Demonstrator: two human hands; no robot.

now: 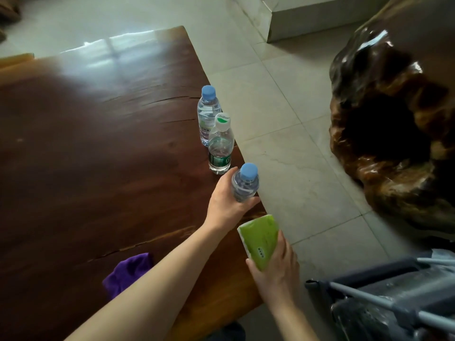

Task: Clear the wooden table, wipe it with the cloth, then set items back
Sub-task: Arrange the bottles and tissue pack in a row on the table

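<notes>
The dark wooden table [86, 156] fills the left of the view. My left hand [227, 200] grips a blue-capped water bottle [245, 182] near the table's right edge. My right hand [275, 264] holds a green tissue pack [261, 238] over that same edge, just below the bottle. Two more bottles stand upright along the right edge: one with a white and green cap [220, 146] and, behind it, another blue-capped one [208, 112]. A purple cloth [128, 273] lies crumpled on the table near the front, partly hidden by my left forearm.
Pale tiled floor [283, 107] runs to the right of the table. A large glossy carved wood piece [394, 119] stands at the right. A grey metal-framed cart or chair [394, 299] sits at the bottom right. A white step [307, 18] is at the back.
</notes>
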